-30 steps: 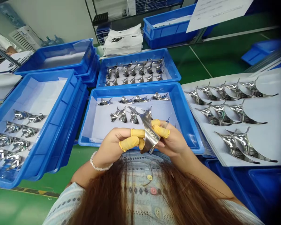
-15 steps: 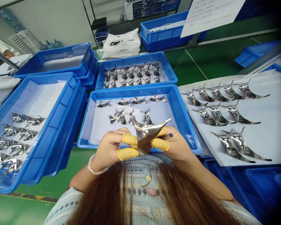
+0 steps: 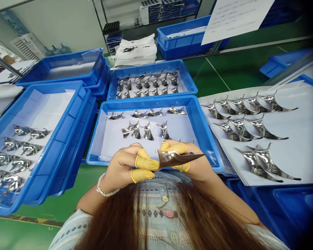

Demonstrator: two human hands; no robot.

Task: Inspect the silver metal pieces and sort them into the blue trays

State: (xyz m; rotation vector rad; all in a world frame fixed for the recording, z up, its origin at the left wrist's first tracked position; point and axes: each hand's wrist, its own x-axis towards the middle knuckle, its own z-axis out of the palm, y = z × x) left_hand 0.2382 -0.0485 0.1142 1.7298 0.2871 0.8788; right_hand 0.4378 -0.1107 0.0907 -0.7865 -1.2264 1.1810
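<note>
Between my two hands I hold a shiny, curved metal part (image 3: 176, 158) with a long pointed end toward the right. My left hand (image 3: 129, 161), in yellow finger cots, pinches its left edge. My right hand (image 3: 191, 161), also in yellow finger cots, grips it from behind and below, with some fingers hidden by the part. Under and beyond the hands lies a blue tray (image 3: 148, 102) lined with white paper, where several similar metal parts (image 3: 147, 131) sit in two rows.
Behind stands another blue tray (image 3: 152, 65) full of such parts. Stacked blue trays (image 3: 67, 114) with parts are at left. On the right, several parts (image 3: 261, 127) rest on white paper (image 3: 302, 146). A printed sheet (image 3: 236, 21) hangs at upper right. Another person's arm (image 3: 5, 60) shows far left.
The metal part has been tipped, so it now appears nearly edge-on with its point lower and farther right. My right fingers have shifted up behind it.
</note>
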